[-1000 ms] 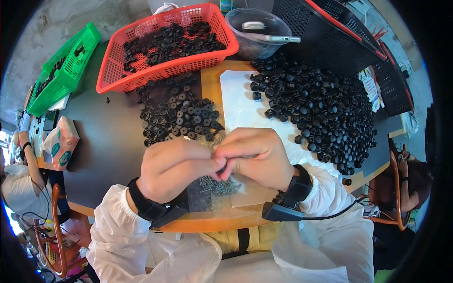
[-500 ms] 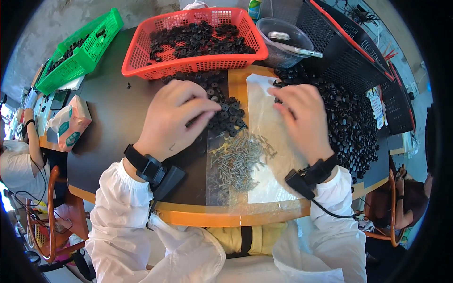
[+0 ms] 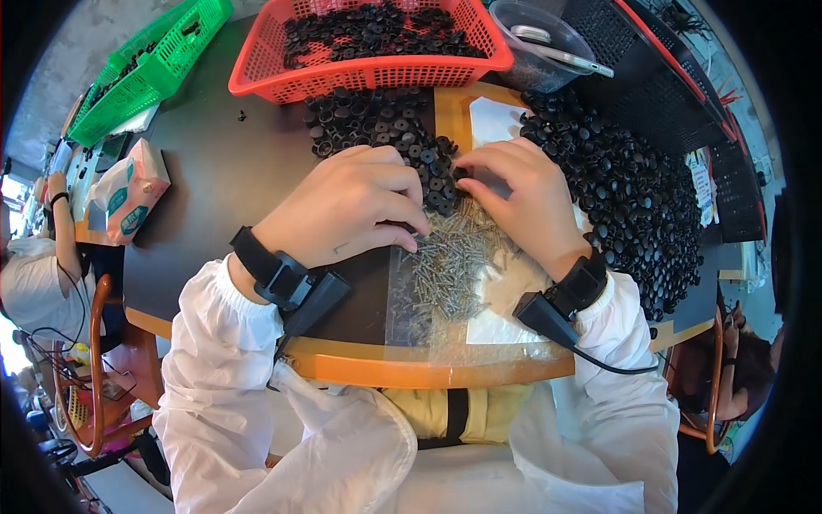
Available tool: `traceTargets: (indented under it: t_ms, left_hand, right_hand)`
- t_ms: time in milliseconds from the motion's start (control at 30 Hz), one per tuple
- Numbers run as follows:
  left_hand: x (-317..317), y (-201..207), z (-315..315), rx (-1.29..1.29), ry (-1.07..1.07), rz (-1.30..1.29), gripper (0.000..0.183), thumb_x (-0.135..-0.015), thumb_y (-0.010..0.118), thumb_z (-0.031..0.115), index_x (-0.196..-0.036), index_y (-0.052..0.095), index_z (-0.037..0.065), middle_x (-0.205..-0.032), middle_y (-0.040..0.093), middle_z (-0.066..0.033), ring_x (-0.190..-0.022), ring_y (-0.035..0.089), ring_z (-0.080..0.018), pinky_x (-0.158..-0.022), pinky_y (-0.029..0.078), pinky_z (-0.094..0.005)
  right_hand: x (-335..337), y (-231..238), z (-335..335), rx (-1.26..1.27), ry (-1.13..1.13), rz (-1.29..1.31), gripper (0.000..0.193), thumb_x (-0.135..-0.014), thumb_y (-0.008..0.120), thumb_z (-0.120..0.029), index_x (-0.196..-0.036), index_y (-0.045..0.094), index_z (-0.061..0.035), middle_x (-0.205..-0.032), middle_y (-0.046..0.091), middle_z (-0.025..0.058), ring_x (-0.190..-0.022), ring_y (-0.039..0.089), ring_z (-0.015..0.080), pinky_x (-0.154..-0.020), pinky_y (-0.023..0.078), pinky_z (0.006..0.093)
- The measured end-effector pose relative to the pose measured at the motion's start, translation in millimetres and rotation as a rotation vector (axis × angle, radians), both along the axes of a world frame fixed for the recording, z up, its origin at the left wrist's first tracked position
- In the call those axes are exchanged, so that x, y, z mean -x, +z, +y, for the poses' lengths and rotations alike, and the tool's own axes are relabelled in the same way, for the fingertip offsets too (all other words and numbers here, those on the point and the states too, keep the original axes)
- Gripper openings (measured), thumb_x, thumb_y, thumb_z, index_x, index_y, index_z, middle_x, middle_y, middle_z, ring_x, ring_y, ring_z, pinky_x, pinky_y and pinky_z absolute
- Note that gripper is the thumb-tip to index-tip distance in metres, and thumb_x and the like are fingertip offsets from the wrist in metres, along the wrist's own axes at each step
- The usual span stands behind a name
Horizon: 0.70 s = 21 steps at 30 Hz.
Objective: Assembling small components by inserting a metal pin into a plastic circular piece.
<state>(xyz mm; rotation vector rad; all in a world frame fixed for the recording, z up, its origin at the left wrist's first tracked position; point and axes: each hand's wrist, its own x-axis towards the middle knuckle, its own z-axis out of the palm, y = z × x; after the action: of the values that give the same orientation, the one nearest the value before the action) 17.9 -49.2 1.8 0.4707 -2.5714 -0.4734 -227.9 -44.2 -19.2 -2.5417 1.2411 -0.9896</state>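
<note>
My left hand (image 3: 355,204) is at the left edge of a heap of small metal screws (image 3: 454,270), thumb and fingertips drawn close in a pinch. Whatever may be between them is too small to make out. Across from it, my right hand (image 3: 524,195) grips a small black round part (image 3: 463,174) between thumb and fingers. Just beyond the screws lie black discs with centre holes (image 3: 435,184), mixed with black round caps (image 3: 330,128). To the right of my right hand spreads a large pile of shiny black round-headed pieces (image 3: 638,218).
A red basket (image 3: 368,77) of black parts stands at the back, with a green basket (image 3: 163,73) at the left. A clear tub (image 3: 535,73) holds a phone. Black crates (image 3: 655,94) rise at the right. A tissue pack (image 3: 137,193) lies left. Other people sit on both sides.
My right hand has moved left and nearer the discs, with a small black part now visible in it. My left hand has come down to the screws. The view has shifted slightly.
</note>
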Motion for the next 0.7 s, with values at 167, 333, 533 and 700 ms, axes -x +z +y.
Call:
traceTargets:
  t_ms: [167, 333, 533, 700]
  left_hand:
    - [1, 5, 4, -0.004, 0.023, -0.099, 0.011, -0.075, 0.073, 0.016, -0.081, 0.067, 0.010, -0.087, 0.060, 0.0000, -0.086, 0.056, -0.0235, -0.075, 0.045, -0.0353]
    - [5, 0, 5, -0.029, 0.155, 0.001, 0.012, -0.076, 0.072, 0.011, -0.084, 0.064, 0.008, -0.086, 0.063, -0.0023, -0.086, 0.058, -0.0255, -0.075, 0.047, -0.0363]
    - [16, 5, 13, -0.002, 0.343, 0.323, 0.017, -0.074, 0.075, 0.001, -0.088, 0.066, 0.006, -0.088, 0.067, -0.0063, -0.078, 0.063, -0.0222, -0.069, 0.051, -0.0311]
    - [22, -3, 19, -0.122, 0.352, 0.384, 0.017, -0.075, 0.075, -0.002, -0.090, 0.069, 0.004, -0.088, 0.067, -0.0074, -0.075, 0.065, -0.0174, -0.064, 0.053, -0.0275]
  right_hand:
    - [-5, 3, 7, -0.172, -0.060, -0.227, 0.019, -0.077, 0.073, -0.008, -0.094, 0.065, -0.0065, -0.086, 0.068, 0.0069, -0.080, 0.067, 0.0202, -0.071, 0.051, 0.0303]
    - [-4, 13, 19, -0.342, -0.029, -0.343, 0.024, -0.077, 0.076, -0.008, -0.100, 0.067, -0.0058, -0.088, 0.069, 0.0053, -0.079, 0.067, 0.0141, -0.072, 0.051, 0.0267]
    - [-6, 9, 24, -0.457, 0.005, -0.521, 0.026, -0.077, 0.076, -0.005, -0.102, 0.069, -0.0045, -0.091, 0.071, 0.0062, -0.081, 0.067, 0.0132, -0.076, 0.052, 0.0258]
    - [-9, 16, 31, -0.460, 0.039, -0.478, 0.027, -0.075, 0.077, -0.004, -0.101, 0.070, -0.0036, -0.092, 0.071, 0.0065, -0.083, 0.067, 0.0125, -0.076, 0.052, 0.0262]
